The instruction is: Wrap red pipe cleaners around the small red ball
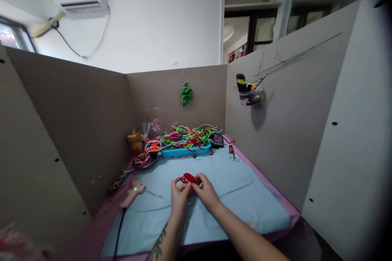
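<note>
Between my two hands, above the middle of the light blue cloth (232, 195), is a small red craft piece (188, 178) that looks made of bent fuzzy stems. My left hand (179, 193) pinches its left and lower side with thumb and fingers. On the other side, my right hand (206, 191) grips it, the two thumbs nearly meeting at its lower edge. Fingers cover part of the piece, so its full shape is hidden. To the left of my hands lies a pink glue gun (133, 194) with a black cord.
Behind my hands stands a blue tray (186, 152) heaped with colourful fuzzy stems (190, 136). Left of it are a bowl (145, 164) of finished pieces and a yellowish cup (134, 142). Small scissors (234, 157) lie at the right. Grey partitions (176, 106) enclose the table.
</note>
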The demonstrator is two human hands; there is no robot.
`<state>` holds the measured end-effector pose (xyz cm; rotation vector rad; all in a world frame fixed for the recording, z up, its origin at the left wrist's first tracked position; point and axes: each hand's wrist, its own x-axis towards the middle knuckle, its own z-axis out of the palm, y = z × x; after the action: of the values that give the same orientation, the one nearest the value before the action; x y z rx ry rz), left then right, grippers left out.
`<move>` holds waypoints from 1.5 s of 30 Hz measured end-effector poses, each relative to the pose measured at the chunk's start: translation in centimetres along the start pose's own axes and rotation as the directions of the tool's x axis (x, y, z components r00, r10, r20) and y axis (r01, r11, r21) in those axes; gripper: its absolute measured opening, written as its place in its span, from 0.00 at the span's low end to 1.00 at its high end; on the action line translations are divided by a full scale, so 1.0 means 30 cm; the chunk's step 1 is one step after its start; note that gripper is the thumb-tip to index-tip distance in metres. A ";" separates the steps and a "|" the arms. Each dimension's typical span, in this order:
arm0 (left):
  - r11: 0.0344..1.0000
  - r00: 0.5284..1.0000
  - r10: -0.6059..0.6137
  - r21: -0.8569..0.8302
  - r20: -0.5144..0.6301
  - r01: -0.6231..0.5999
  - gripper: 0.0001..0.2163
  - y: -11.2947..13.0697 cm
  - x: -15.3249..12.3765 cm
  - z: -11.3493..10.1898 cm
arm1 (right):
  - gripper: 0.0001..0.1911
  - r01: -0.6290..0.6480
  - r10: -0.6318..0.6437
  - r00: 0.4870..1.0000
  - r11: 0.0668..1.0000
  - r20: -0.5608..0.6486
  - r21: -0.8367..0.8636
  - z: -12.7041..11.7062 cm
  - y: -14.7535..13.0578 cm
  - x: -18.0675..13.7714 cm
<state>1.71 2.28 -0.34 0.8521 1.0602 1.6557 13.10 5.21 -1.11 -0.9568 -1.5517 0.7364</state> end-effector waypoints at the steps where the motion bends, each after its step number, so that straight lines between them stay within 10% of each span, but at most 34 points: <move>1: 1.000 1.000 -0.008 -0.001 0.003 0.008 0.29 -0.003 0.001 -0.001 | 0.04 0.002 -0.002 1.000 1.000 0.006 -0.008 0.000 -0.004 -0.002; 12: 1.000 0.998 -0.005 0.000 -0.062 0.005 0.32 -0.012 0.022 -0.031 | 0.14 0.145 -0.148 0.988 0.985 -0.032 -0.091 -0.005 -0.020 -0.021; 16: 1.000 0.998 0.025 0.015 -0.051 -0.024 0.33 -0.016 0.024 -0.039 | 0.12 -0.005 0.010 0.985 1.000 -0.172 0.028 -0.032 0.014 0.005; 22: 0.999 0.999 0.040 0.019 0.000 -0.040 0.30 -0.024 0.017 -0.037 | 0.27 -0.306 0.311 0.948 0.842 0.064 0.445 -0.044 0.046 0.028; 28: 0.999 0.999 0.028 0.019 0.018 -0.028 0.30 -0.033 0.024 -0.034 | 0.35 -0.433 0.338 0.901 0.665 0.272 0.608 -0.038 0.023 0.023; 39: 0.996 0.996 0.085 0.031 -0.010 -0.085 0.25 -0.018 0.025 -0.036 | 0.28 -0.311 0.179 0.938 0.812 0.297 0.494 -0.026 0.032 0.015; 45: 0.980 0.977 0.021 -0.191 -0.210 -0.062 0.26 -0.004 0.052 -0.054 | 0.20 0.002 -0.001 1.000 0.992 -0.008 0.129 -0.052 0.011 0.012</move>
<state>-0.14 3.37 -0.99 0.5854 1.0026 1.8813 14.67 5.61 -0.93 -0.8617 -1.4785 0.8206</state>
